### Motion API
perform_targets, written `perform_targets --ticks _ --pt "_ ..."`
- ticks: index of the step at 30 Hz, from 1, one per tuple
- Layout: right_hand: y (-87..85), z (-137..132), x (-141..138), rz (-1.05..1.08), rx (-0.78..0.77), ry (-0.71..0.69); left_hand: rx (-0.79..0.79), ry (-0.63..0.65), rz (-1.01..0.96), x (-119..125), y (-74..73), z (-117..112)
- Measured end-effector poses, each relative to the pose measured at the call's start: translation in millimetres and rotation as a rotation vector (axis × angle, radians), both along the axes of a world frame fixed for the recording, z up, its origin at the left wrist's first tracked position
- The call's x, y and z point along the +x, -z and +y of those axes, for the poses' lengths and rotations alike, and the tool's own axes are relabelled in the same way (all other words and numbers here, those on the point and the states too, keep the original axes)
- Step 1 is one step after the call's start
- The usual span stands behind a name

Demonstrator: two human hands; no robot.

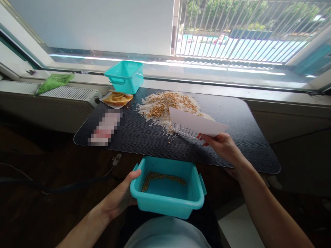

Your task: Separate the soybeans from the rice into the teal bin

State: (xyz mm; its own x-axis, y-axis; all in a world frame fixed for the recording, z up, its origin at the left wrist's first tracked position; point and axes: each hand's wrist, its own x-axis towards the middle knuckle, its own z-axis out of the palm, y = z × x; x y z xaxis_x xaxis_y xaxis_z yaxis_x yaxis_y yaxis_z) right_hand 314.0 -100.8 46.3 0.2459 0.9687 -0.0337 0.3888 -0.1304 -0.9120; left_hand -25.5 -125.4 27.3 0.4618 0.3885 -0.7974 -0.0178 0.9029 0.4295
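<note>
My left hand (126,191) grips the left side of a turquoise plastic bin (168,204), its thumb over the rim. The bin is just below the table's front edge, with yellowish beans (161,176) lying along its inner floor. My right hand (219,144) pinches the lower right part of a white sheet (193,120) with a row of slots along its lower edge. The sheet is tilted over the front right of a spread pile of white grains mixed with golden beans (157,111). Part of the pile is hidden behind the sheet.
The pile lies on a dark table (232,110) with rounded corners. Another turquoise bin (126,77) stands at the back left, beside an open packet (117,99) and a blurred-out flat item (105,128). A green cloth (55,82) lies on the radiator (71,93). Beyond is the window.
</note>
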Motion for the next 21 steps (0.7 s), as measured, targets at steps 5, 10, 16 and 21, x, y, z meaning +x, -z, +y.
perform_targets --ticks 5,10,16,21 --pt "-3.2 -1 -3 0.058 -0.015 -0.033 0.002 -0.003 -0.005 -1 2.2 -1" --pt "-0.2 6 -5 0.079 -0.014 -0.011 -0.006 -0.008 -0.008 -1 1.7 -1" --pt "-6.5 3 -4 0.068 -0.044 -0.109 -0.008 -0.002 0.007 2 -0.5 -1" --pt "-10.3 -11 4 0.022 -0.042 -0.056 -0.017 -0.003 -0.005 3 0.4 0"
